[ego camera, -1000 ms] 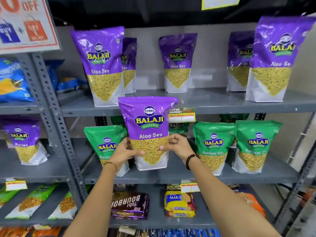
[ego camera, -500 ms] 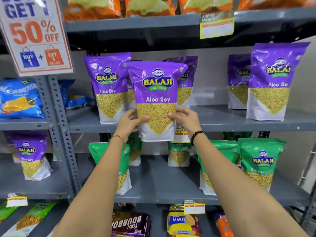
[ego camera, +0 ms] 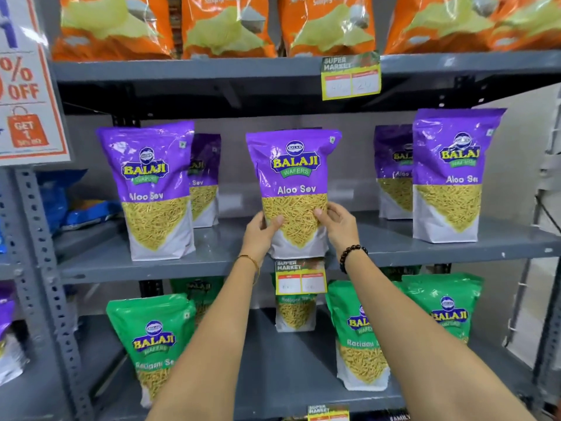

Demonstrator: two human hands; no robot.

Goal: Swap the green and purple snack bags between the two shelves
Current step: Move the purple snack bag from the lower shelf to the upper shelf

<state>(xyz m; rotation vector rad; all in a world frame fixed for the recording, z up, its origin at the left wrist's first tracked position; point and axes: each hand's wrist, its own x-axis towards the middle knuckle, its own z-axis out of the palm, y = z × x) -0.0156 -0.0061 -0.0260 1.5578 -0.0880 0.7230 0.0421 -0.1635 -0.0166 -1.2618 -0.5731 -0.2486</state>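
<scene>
I hold a purple Aloo Sev bag [ego camera: 293, 183] upright at the front middle of the upper grey shelf [ego camera: 218, 265]; its base sits at the shelf edge. My left hand [ego camera: 259, 235] grips its lower left side and my right hand [ego camera: 337, 226] its lower right side. Other purple bags stand on this shelf at the left [ego camera: 154, 189] and right [ego camera: 449, 174], with more behind them. Green Ratlami Sev bags stand on the lower shelf [ego camera: 288, 375] at the left [ego camera: 154, 344] and right [ego camera: 358, 338], partly hidden by my forearms.
Orange snack bags [ego camera: 224, 25] fill the top shelf. A discount sign [ego camera: 24, 86] hangs at the upper left on a perforated upright [ego camera: 39, 268]. Price tags [ego camera: 300, 278] are clipped to the shelf edges. A neighbouring rack at the left holds blue packets [ego camera: 79, 208].
Both hands lifted the purple bag from the lower shelf with the green bags up to the upper shelf, where its base now meets the front edge. The camera tilted upward.
</scene>
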